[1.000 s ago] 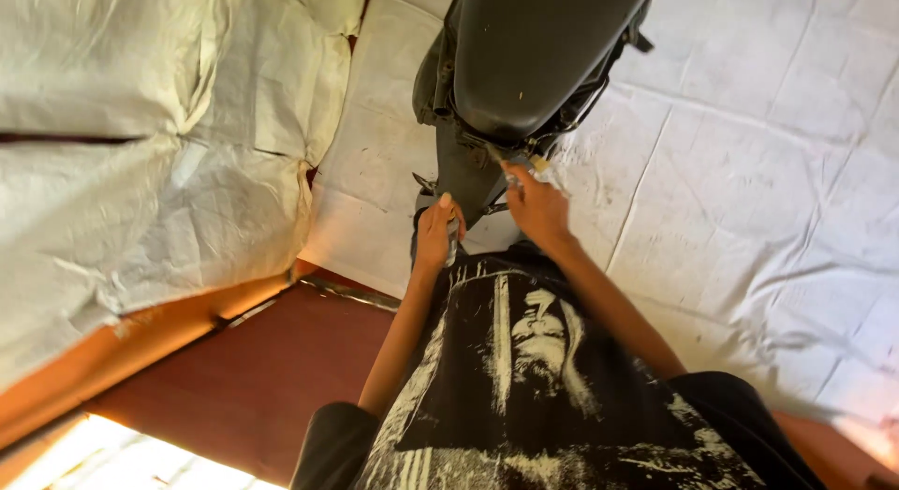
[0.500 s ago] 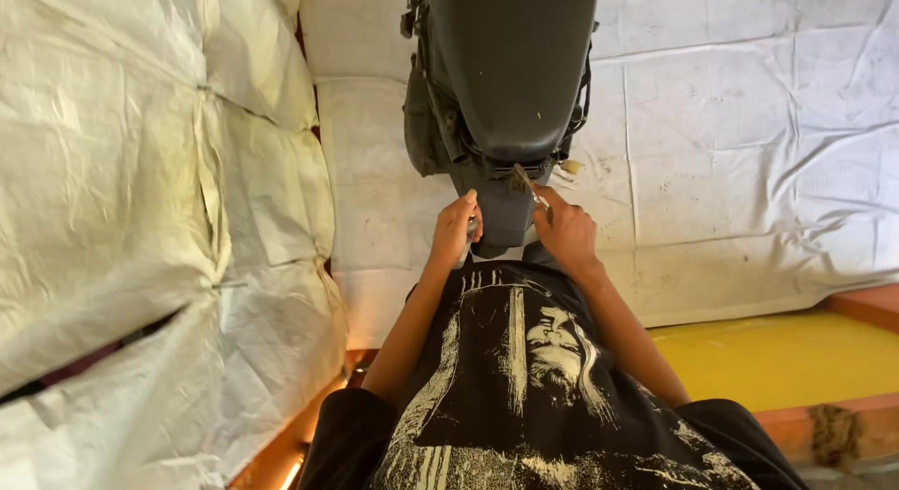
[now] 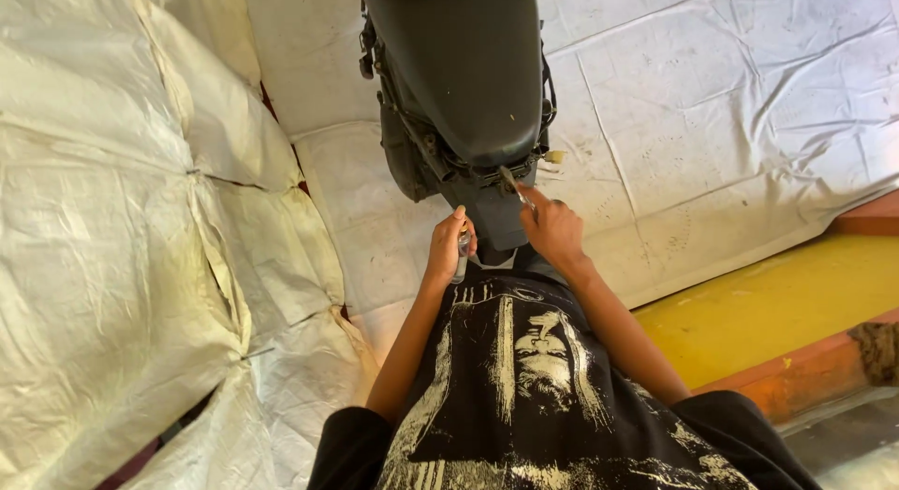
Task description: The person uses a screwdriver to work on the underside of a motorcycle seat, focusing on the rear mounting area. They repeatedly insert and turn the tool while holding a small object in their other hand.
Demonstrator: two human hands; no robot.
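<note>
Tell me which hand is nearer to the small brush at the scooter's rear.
Right. The right hand holds the small brush against the scooter's rear. The left hand sits lower and to the left, its grip around a small clear bottle.

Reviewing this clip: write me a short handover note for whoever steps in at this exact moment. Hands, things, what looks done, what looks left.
Left hand: shut on a small tube, held upright just below the scooter's tail.
Right hand: shut on a thin tool, its tip at the rear of the scooter, under the black seat.
The scooter stands on white sheets that cover the floor; a yellow ledge lies to the right.
Done: cannot tell from this view.
Left: the tool is at the tail; work there looks unfinished.
</note>
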